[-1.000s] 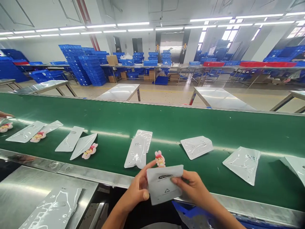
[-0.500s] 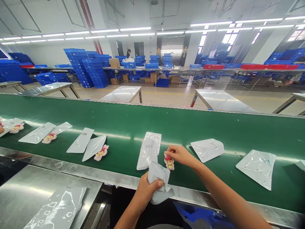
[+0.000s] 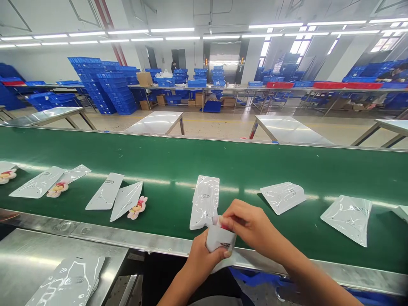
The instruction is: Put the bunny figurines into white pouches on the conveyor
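Head view: left hand (image 3: 199, 259) grips open pouch (image 3: 219, 240) before green belt (image 3: 178, 157); right hand (image 3: 248, 223) fingers pinch figurine (image 3: 218, 221), insertion underway, requiring a downward push.

Both hands (image 3: 223, 238) together, fingers (image 3: 228, 222) pinched

Your right hand (image 3: 247, 225) covers most of the small figure (image 3: 217, 220), only its pink top showing; your left hand (image 3: 204, 258) hides the lower part of the white pouch (image 3: 219, 240); the pouch's printed label is too small to read; the far-left figure (image 3: 5, 176) is cut by the edge.
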Available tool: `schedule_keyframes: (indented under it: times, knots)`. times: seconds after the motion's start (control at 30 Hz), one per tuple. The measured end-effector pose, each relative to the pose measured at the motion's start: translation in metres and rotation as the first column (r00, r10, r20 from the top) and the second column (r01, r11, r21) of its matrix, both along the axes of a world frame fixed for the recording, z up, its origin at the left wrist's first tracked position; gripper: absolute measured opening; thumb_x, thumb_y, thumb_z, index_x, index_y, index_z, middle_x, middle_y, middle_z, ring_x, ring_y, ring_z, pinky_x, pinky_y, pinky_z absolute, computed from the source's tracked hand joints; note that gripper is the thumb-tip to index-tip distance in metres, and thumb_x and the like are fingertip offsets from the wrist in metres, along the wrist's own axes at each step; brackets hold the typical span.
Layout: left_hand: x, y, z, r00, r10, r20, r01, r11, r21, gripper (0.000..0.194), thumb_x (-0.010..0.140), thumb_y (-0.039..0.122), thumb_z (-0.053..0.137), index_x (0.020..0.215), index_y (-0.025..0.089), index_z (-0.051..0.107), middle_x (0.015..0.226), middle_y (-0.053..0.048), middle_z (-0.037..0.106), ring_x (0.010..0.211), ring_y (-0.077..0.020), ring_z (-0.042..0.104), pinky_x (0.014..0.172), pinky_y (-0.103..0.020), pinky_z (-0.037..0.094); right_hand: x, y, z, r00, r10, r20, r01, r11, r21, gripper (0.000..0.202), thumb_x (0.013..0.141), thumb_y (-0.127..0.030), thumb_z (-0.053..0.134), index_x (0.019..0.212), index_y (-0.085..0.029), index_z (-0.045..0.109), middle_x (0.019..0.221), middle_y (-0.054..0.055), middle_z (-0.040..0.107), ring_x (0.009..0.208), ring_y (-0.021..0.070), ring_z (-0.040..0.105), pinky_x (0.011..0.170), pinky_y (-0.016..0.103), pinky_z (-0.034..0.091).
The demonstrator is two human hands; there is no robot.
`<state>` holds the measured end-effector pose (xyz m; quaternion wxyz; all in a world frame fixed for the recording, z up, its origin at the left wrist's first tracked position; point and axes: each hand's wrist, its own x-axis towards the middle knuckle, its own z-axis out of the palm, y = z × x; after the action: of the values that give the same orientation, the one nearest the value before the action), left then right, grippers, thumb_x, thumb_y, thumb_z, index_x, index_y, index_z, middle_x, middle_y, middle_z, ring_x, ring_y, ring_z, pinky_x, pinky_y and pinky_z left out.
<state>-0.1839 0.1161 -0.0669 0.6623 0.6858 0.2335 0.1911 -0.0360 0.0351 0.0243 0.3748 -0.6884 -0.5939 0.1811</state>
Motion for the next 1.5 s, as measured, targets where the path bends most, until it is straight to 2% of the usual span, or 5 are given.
schedule_keyframes:
  times: [0.2,0.37,0.53,0.83,1.5]
  knots:
    - [0.005,0.005,0.026,0.996,-0.07,0.051,0.068,0.997,0.042,0.024,0.072,0.026,0.064,0.094,0.016,0.061,0.084,-0.001,0.06,0.075,-0.0156,0.051,0.067,-0.025,0.04,-0.003,-0.021,0.008,0.935,0.242,0.261,-0.225,0.97,-0.094,0.025,0.089,-0.04,0.048,0.086,-0.024,0.066,0.145,-0.002,0.026,0.134,0.0292,0.016,0.105,0.049,0.025]
    - [0.023,0.062,0.054,0.82,-0.571,0.043,0.558,0.814,0.163,0.04,0.072,0.035,0.064,0.109,0.019,0.06,0.096,-0.004,0.064,0.092,-0.0218,0.056,0.081,-0.031,0.044,0.023,-0.029,0.004,0.97,0.037,0.239,-0.03,0.999,-0.034,0.027,0.092,-0.036,0.041,0.088,-0.023,0.064,0.115,0.005,0.058,0.103,0.0225,0.053,0.085,0.034,0.045]
    - [0.082,0.157,0.039,0.986,-0.004,-0.167,0.075,0.906,0.417,0.033,0.081,0.033,0.051,0.109,0.018,0.06,0.107,-0.009,0.061,0.099,-0.0211,0.056,0.085,-0.029,0.042,0.075,-0.018,-0.021,0.918,-0.344,0.199,0.361,0.931,-0.059,0.042,0.088,-0.051,0.04,0.061,-0.02,0.048,0.056,0.0,0.051,0.053,0.0153,0.046,0.049,0.027,0.035]
    - [0.145,0.195,-0.002,0.941,0.098,-0.324,0.083,0.862,0.501,0.026,0.045,0.015,0.078,0.058,0.016,0.056,0.094,-0.008,0.058,0.105,-0.03,0.048,0.09,-0.035,0.035,0.139,0.002,-0.071,0.766,-0.619,0.174,0.639,0.763,-0.095,0.046,0.083,-0.056,0.044,0.111,-0.021,0.053,0.108,0.008,0.059,0.091,0.0259,0.057,0.076,0.039,0.045]
    - [0.012,0.152,0.05,0.925,0.232,0.301,-0.275,0.955,0.109,0.075,0.069,0.035,0.071,0.133,0.022,0.035,0.139,-0.012,0.038,0.127,-0.0266,0.035,0.103,-0.039,0.031,0.025,0.088,0.003,0.977,-0.146,0.158,0.146,0.989,0.011,0.028,0.088,-0.046,0.045,0.085,-0.022,0.058,0.069,0.0,0.059,0.061,0.0164,0.054,0.055,0.026,0.041]
